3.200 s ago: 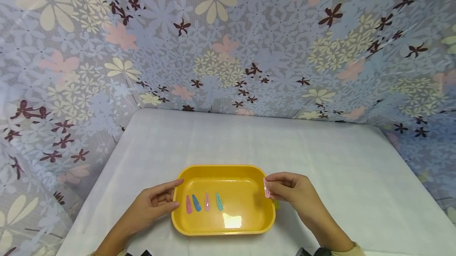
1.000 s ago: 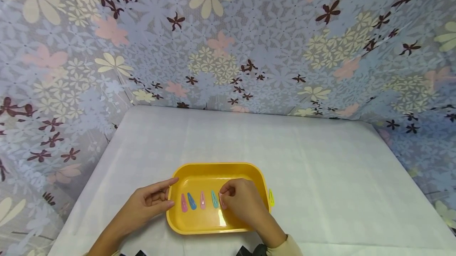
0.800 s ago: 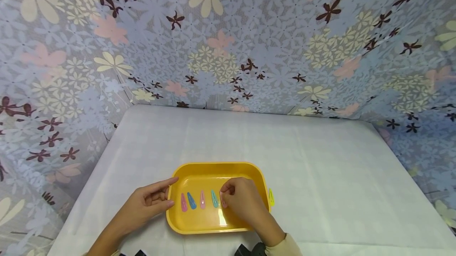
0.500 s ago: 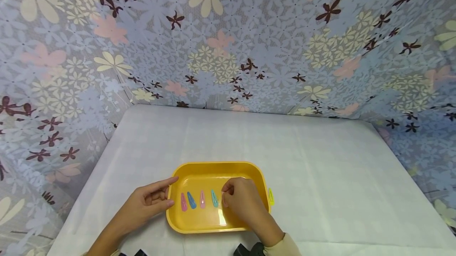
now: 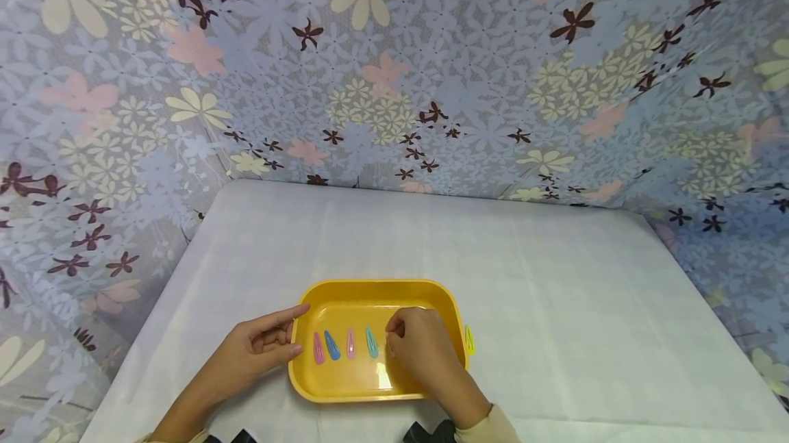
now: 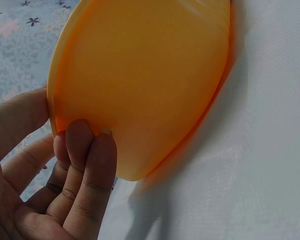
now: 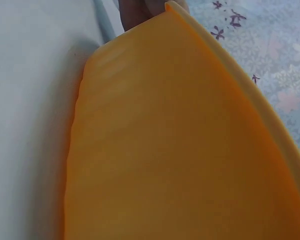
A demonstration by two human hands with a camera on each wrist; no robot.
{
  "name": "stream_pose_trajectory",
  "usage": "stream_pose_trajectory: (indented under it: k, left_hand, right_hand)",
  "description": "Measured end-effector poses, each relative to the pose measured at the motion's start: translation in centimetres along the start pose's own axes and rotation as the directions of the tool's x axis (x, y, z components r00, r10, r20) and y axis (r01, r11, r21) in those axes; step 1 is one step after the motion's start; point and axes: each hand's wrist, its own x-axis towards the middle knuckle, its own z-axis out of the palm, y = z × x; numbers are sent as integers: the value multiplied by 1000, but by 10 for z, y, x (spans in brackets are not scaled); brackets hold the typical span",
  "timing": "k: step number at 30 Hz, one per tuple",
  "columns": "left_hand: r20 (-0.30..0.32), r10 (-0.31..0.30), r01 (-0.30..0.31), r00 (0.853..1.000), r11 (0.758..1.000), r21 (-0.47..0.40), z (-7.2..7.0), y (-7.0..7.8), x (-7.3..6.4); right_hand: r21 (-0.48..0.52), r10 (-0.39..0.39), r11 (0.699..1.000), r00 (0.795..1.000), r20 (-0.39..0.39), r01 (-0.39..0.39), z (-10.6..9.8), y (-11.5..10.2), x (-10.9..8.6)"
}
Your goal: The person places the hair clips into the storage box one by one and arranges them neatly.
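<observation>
My left hand [image 5: 255, 347] holds the left end of a yellow tray [image 5: 345, 385]. Its index finger and thumb lie at the rim, and in the left wrist view more fingertips [image 6: 101, 155] press the outer wall. Inside, left to right, lie a pink snap hair clip [image 5: 318, 348], a blue one [image 5: 332, 346], a paler pink one [image 5: 351, 344] and a teal one [image 5: 372, 342], roughly in a row. Just right of the teal clip, my right hand [image 5: 425, 350] pinches another pink hair clip low over the tray floor; its fingers now hide nearly all of it.
A yellow-green hair clip [image 5: 470, 339] stands out at the tray's right outer side. White cloth [image 5: 555, 306] covers the table, and flowered fabric [image 5: 394, 87] hangs behind and at both sides. The right wrist view is mostly filled by the tray's outer wall [image 7: 155, 135].
My right hand has carried a pink hair clip from the tray's right rim to beside the teal one, then shifted slightly right. The left hand keeps its hold on the tray.
</observation>
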Motion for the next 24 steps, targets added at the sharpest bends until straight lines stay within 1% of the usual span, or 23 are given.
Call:
stream_pose_trajectory:
  k: [6, 11, 16, 20, 24]
  left_hand:
    - [-2, -4, 4, 1000, 1000, 1, 0, 0, 0]
    - [-2, -12, 12, 1000, 1000, -7, 0, -1, -1]
    - [4, -9, 9, 1000, 1000, -18, -1, -2, -2]
    - [10, -5, 5, 1000, 1000, -23, -1, -2, -2]
    - [12, -4, 4, 1000, 1000, -21, -1, -2, 0]
  right_hand:
    - [-37, -5, 999, 1000, -16, 4, 2, 1, 0]
    - [-45, -25, 999, 999, -32, 23, 4, 2, 1]
    - [-10, -39, 999, 999, -37, 38, 4, 3, -1]
    - [28, -30, 999, 998, -50, 31, 1, 1, -1]
    - [52, -26, 998, 994, -103, 31, -7, -2, -3]
